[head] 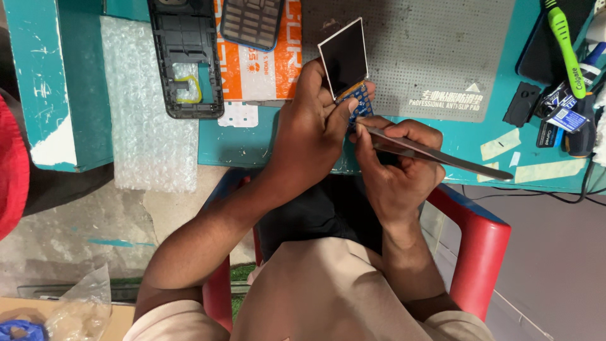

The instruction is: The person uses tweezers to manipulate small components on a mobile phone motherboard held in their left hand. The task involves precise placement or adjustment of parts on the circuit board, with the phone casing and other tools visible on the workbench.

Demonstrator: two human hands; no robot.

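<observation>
My left hand [312, 129] holds a small blue circuit board [358, 103] with a dark rectangular screen [344, 58] tilted up from its top end. My right hand [394, 167] grips metal tweezers [435, 151], their tips touching the board's lower edge near my left thumb. Both hands hover over the front edge of the teal workbench [240, 142].
A black phone back frame [188, 60] and a keypad cover [252, 22] lie at the back left, partly on bubble wrap [142, 107] and an orange sheet [265, 69]. A grey anti-slip mat [429, 50] sits behind. A green toothbrush [565, 47] and small parts lie right. Red chair arms [483, 246] flank me.
</observation>
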